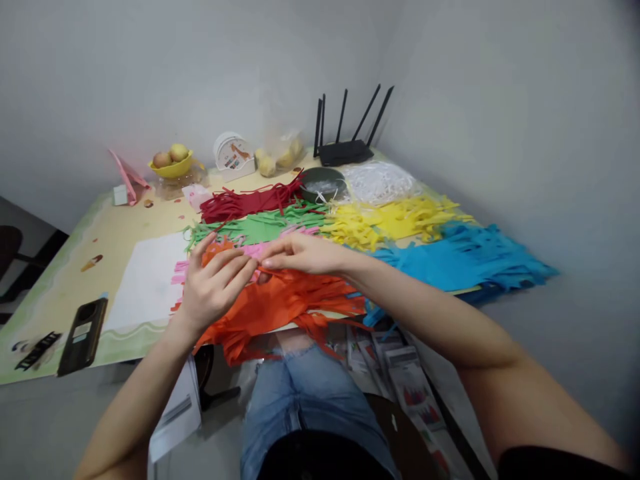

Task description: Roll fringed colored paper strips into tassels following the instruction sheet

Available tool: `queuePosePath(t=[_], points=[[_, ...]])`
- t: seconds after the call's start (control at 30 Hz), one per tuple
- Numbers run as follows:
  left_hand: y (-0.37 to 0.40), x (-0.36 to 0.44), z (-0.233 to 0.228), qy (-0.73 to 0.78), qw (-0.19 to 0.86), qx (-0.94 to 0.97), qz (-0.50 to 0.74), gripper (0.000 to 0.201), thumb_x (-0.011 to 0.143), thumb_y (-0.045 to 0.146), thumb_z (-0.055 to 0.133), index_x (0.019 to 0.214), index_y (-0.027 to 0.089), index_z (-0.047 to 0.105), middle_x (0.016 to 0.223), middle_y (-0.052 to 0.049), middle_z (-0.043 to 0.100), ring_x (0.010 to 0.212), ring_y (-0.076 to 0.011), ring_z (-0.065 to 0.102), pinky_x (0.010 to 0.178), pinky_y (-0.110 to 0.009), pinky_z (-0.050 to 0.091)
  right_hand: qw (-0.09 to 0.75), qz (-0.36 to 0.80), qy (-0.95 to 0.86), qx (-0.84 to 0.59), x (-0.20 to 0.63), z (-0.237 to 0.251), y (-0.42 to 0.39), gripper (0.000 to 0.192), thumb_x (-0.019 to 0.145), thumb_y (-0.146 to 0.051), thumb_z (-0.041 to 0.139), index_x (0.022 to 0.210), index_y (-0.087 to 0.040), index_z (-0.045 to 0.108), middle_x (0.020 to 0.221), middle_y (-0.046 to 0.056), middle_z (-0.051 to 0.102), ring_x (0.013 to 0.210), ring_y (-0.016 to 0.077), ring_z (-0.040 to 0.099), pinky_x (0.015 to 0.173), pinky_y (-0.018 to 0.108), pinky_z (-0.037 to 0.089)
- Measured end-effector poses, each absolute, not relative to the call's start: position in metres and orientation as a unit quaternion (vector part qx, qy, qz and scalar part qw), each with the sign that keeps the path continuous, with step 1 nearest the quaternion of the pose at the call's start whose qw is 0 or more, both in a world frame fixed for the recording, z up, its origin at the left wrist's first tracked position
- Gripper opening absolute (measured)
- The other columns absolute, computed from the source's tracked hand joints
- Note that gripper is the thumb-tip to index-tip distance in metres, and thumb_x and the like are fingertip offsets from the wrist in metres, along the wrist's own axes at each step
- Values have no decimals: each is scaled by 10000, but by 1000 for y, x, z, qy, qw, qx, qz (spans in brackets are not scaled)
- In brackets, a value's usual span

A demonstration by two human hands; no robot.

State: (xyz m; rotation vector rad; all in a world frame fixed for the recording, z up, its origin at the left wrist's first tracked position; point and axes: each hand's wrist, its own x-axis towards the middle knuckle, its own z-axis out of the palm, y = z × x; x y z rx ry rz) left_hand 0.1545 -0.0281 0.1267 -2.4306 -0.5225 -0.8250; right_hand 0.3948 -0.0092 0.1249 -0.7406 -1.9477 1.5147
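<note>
My left hand and my right hand meet above the near edge of the table. The fingertips of both hands are pinched together on a thin orange strip, mostly hidden by the fingers. Beneath them lies orange fringed fabric, cut into strips at its ends, some hanging over the table edge towards my lap. A pink fringed piece shows partly behind my hands. Farther back lie a green fringed piece and a dark red one.
To the right lie yellow and blue fringed pieces. A dark round bowl, a bag of white strips and a black router stand behind. On the left are white paper, a phone and a yellow fruit bowl.
</note>
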Motion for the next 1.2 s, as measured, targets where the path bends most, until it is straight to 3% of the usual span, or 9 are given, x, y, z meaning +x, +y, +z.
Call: queuePosePath(t=[0.17,0.3,0.5,0.67,0.8,0.87,0.97,1.03,1.2], points=[[-25,154,119,-191,271,-871,-361,333,882,68,640,1180,213,672,1025,-40,798,1004,-206,742,1177,-484,340,338,708,-576,-229,376,108,-10,371,704,-446,845,832,-128,703,708,34,757,697,130,695,778,275,526],[-25,165,111,-273,156,-829,-462,267,876,86,658,1072,255,723,972,-19,800,938,-185,752,1130,-467,414,413,712,-534,-193,365,112,-17,355,705,-421,856,867,-140,711,715,26,758,715,137,716,761,275,543],[-17,189,121,-449,-171,-662,-575,183,879,337,696,974,220,801,930,-37,798,878,-210,745,896,-364,576,541,595,-565,-183,350,130,3,276,818,-385,763,926,-149,668,735,8,742,705,121,698,742,252,554],[11,205,121,-474,-238,-585,-614,293,829,426,732,931,162,809,888,-60,791,814,-198,722,799,-310,573,578,437,-633,-273,341,128,24,107,888,-253,669,925,-162,629,817,-4,722,758,113,696,714,208,527],[36,204,117,-460,-225,-530,-676,192,814,351,738,836,166,784,835,-28,772,806,-166,695,845,-302,549,528,256,-750,-304,366,125,60,153,943,-289,613,992,-175,703,1008,32,756,951,139,689,903,244,496],[43,196,124,-426,-302,-461,-717,118,796,295,722,768,182,740,769,1,735,792,-156,679,870,-319,554,478,149,-768,-399,401,125,100,251,986,-332,542,1011,-163,726,1050,57,756,1009,159,670,946,261,470],[46,180,138,-404,-449,-343,-719,69,774,234,682,715,204,663,664,32,627,721,-140,624,842,-333,585,281,66,-700,-654,468,118,175,414,1068,-251,299,1257,-152,654,1276,94,686,1171,158,622,1006,273,448],[43,174,143,-420,-461,-343,-702,90,793,247,682,721,209,643,644,31,564,689,-132,580,822,-315,594,212,73,-673,-705,504,103,218,362,1047,-213,378,1218,-65,661,1279,182,662,1215,238,608,1048,367,448],[43,176,127,-465,-431,-422,-648,198,791,368,769,765,204,661,727,11,565,680,-125,540,733,-281,590,91,125,-683,-714,529,53,270,373,950,-365,644,1241,-134,618,1253,116,630,1097,224,644,938,426,559]])
